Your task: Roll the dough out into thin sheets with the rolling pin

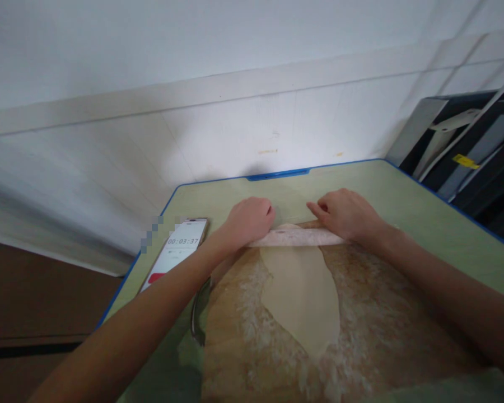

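Observation:
A floury rolling pin (299,237) lies across the far end of a flattened sheet of dough (304,294). My left hand (252,218) is closed over the pin's left end, and my right hand (346,212) is curled on its right end with the thumb sticking out inward. The palms and most fingers hide both ends of the pin. Under the dough is a wooden board (235,358) dusted with flour, which has a metal handle (199,313) at its left side. The dough is long and uneven, narrowing to a point toward me.
A phone (185,246) with a running timer lies left of the board, partly behind my left forearm. The pale green table (407,196) has a blue edge and stands against a white wall (218,145). Dark folded items (479,145) lean at the right.

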Available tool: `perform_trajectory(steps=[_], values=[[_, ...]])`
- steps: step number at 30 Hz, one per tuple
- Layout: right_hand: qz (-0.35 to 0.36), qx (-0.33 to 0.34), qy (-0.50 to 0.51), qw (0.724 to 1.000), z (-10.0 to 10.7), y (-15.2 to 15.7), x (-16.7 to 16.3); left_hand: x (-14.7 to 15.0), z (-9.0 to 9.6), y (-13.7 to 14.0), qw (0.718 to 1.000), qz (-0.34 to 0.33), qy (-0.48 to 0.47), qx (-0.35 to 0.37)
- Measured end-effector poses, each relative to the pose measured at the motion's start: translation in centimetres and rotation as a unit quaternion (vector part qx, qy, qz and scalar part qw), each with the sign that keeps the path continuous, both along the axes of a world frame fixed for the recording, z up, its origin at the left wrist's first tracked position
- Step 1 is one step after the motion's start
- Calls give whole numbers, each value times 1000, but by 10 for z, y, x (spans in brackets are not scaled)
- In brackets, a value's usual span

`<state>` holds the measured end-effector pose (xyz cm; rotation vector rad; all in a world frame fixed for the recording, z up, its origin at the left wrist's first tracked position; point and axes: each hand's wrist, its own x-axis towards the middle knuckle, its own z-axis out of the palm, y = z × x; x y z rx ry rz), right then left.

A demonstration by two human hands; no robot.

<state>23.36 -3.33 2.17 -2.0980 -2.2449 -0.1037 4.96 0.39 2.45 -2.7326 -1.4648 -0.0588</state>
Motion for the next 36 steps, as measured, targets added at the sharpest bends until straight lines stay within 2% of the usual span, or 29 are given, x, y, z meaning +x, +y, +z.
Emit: perform_trajectory(steps=[8,20,28,36], values=[[-6,6,14,1000,-4,15,6,3,1,14,999,22,-3,34],[-69,54,3,996,-5,11,7,8,-2,33,997,76,-1,27],[-53,58,19,997,-7,9,11,5,-5,34,995,99,-3,15],[-36,63,31,997,-9,8,12,3,-8,31,997,73,-3,3]])
